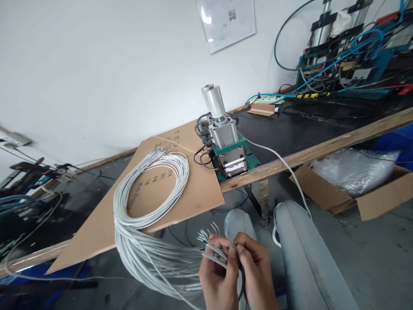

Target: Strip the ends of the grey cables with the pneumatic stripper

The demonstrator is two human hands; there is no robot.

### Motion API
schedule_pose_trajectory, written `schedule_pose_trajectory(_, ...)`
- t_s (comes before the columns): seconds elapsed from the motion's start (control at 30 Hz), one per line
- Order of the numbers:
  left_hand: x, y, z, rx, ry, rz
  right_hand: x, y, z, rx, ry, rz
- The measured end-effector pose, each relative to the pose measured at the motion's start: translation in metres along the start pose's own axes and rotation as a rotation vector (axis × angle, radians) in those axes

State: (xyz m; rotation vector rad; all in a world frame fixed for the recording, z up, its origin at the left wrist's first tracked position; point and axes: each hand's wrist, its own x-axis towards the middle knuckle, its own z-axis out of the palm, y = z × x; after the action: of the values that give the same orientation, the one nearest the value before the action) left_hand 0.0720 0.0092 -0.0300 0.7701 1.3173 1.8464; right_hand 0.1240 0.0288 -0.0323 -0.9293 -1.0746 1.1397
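Note:
My left hand [217,275] is closed around the ends of several white cables [211,252], whose stripped tips fan out above the fingers. Close against it, my right hand [258,271] pinches a small dark piece between thumb and forefinger, too small to name. A dark cord hangs below, between the two hands. From the left hand the cables run leftward in a loose bundle and join a big white cable coil [119,215], part of which hangs over the bench edge.
The coil rests on a flat cardboard sheet [200,189]. A small pneumatic machine [226,142] stands at the bench edge. Further machines [342,56] with blue hoses are at the back right. An open carton [380,193] with clear plastic sits on the right, below the bench.

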Motion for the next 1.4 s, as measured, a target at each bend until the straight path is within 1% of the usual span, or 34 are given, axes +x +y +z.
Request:
schedule_pose_trajectory(0.07, 0.003, 0.007, -0.003, 0.009, -0.035, -0.114, -0.001, -0.001, 0.001, -0.009, -0.026, -0.034)
schedule_pose_trajectory(0.13, 0.007, 0.012, -0.007, 0.046, -0.114, -0.138, -0.001, -0.001, 0.001, -0.013, -0.041, -0.065)
schedule_pose_trajectory(0.23, 0.014, 0.017, -0.012, 0.130, -0.222, -0.089, -0.001, 0.000, 0.001, -0.028, -0.026, -0.108)
schedule_pose_trajectory(0.37, 0.022, 0.020, -0.018, 0.234, -0.299, 0.024, -0.001, 0.002, -0.002, -0.076, -0.004, -0.152)
schedule_pose_trajectory(0.43, 0.024, 0.019, -0.020, 0.281, -0.397, 0.071, -0.001, 0.002, -0.003, -0.088, -0.001, -0.163)
schedule_pose_trajectory(0.47, 0.023, 0.018, -0.020, 0.277, -0.423, 0.078, -0.001, 0.001, -0.003, -0.087, -0.003, -0.162)
schedule_pose_trajectory(0.5, 0.022, 0.016, -0.019, 0.253, -0.423, 0.075, -0.001, 0.001, -0.003, -0.082, -0.005, -0.160)
schedule_pose_trajectory(0.53, 0.020, 0.015, -0.018, 0.214, -0.389, 0.064, -0.001, 0.000, -0.003, -0.075, -0.007, -0.155)
schedule_pose_trajectory(0.6, 0.014, 0.013, -0.013, 0.128, -0.259, 0.029, -0.001, 0.000, -0.002, -0.060, -0.013, -0.151)
schedule_pose_trajectory(0.63, 0.012, 0.013, -0.011, 0.099, -0.212, 0.000, -0.001, 0.000, -0.002, -0.057, -0.018, -0.153)
schedule_pose_trajectory(0.73, 0.009, 0.018, -0.007, 0.046, -0.183, -0.138, 0.000, 0.001, -0.001, -0.068, -0.036, -0.172)
schedule_pose_trajectory(0.83, 0.012, 0.028, -0.007, 0.015, -0.232, -0.246, 0.000, 0.003, -0.001, -0.112, -0.033, -0.228)
schedule_pose_trajectory(0.93, 0.016, 0.032, -0.010, 0.015, -0.289, -0.289, 0.000, 0.004, -0.002, -0.181, -0.010, -0.316)
schedule_pose_trajectory(1.07, 0.023, 0.025, -0.021, 0.069, -0.396, -0.227, 0.000, 0.006, -0.005, -0.262, -0.005, -0.398)
schedule_pose_trajectory(1.17, 0.032, 0.019, -0.033, 0.169, -0.515, -0.158, 0.000, 0.006, -0.005, -0.303, 0.001, -0.450)
schedule_pose_trajectory(1.27, 0.038, 0.016, -0.039, 0.263, -0.591, -0.083, 0.000, 0.005, -0.005, -0.328, 0.008, -0.478)
schedule_pose_trajectory(1.3, 0.037, 0.015, -0.038, 0.274, -0.590, -0.069, 0.000, 0.006, -0.005, -0.333, 0.011, -0.483)
schedule_pose_trajectory(1.33, 0.036, 0.015, -0.036, 0.265, -0.564, -0.065, 0.000, 0.006, -0.005, -0.336, 0.013, -0.483)
schedule_pose_trajectory(1.4, 0.029, 0.014, -0.029, 0.205, -0.466, -0.078, -0.001, 0.008, -0.006, -0.337, 0.013, -0.479)
